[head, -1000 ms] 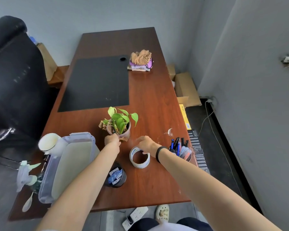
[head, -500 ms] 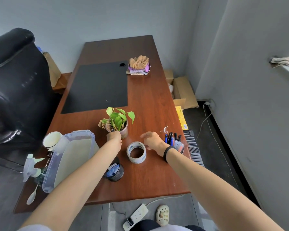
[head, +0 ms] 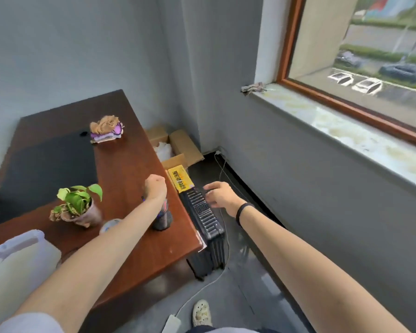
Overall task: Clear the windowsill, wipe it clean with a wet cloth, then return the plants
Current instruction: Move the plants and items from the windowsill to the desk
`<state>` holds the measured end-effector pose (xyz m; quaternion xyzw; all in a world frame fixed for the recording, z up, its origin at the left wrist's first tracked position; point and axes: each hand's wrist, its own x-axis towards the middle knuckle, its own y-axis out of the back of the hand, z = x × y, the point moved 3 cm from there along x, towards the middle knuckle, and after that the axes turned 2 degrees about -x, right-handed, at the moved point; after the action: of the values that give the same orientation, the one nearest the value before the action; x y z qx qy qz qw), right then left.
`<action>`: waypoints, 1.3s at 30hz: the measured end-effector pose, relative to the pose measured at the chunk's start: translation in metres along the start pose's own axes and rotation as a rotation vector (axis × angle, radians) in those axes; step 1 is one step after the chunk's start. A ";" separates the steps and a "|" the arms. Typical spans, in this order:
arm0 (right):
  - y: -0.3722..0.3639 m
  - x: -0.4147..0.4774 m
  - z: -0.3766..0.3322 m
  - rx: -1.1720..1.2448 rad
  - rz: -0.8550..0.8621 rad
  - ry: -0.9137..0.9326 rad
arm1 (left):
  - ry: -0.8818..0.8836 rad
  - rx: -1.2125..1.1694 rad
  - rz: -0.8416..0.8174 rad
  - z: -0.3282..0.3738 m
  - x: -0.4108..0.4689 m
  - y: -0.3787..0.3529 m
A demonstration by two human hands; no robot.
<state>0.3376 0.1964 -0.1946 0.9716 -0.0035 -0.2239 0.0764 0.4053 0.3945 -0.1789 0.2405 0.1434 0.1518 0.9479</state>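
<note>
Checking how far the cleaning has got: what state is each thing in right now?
Pale stone windowsill: bare of plants, with a streaky sheen.
Crumpled grey rag: bunched at the sill's far end.
Green potted plant: upright on the brown wooden desk.
Cardboard box: flaps open, on the floor.
Left hand: fingers curled, holding nothing.
Right hand: open, empty.

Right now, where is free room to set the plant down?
The windowsill is bare rightward from the rag at its left end. On the desk, the strip between cloth pile and plant is free. The near end, around plant, tape roll and pen cup, is crowded.
</note>
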 end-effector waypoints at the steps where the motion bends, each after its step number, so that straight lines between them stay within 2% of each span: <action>1: 0.027 -0.012 0.009 0.022 0.054 -0.009 | -0.076 0.036 -0.050 0.015 -0.018 -0.023; 6: 0.154 -0.091 0.056 0.107 0.274 -0.054 | -0.297 0.173 -0.356 0.069 -0.131 -0.147; 11: 0.271 -0.173 0.107 0.223 0.577 -0.096 | -0.498 0.249 -0.670 0.111 -0.252 -0.257; 19: 0.396 -0.289 0.177 0.367 0.969 -0.164 | -0.849 0.358 -1.033 0.165 -0.427 -0.379; 25: 0.477 -0.340 0.199 0.446 1.213 -0.208 | -0.961 0.361 -1.261 0.193 -0.506 -0.455; 29: 0.535 -0.377 0.205 0.466 1.452 -0.241 | -0.996 0.341 -1.420 0.221 -0.552 -0.505; 37: 0.618 -0.455 0.188 0.406 1.971 -0.170 | -1.194 0.251 -1.583 0.288 -0.641 -0.560; 39: 0.629 -0.472 0.192 0.402 1.995 -0.202 | -1.209 0.231 -1.638 0.296 -0.662 -0.564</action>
<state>-0.1539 -0.4339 -0.0653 0.4973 -0.8548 -0.1342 0.0630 0.0267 -0.4370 -0.0792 0.1948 -0.2247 -0.7037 0.6452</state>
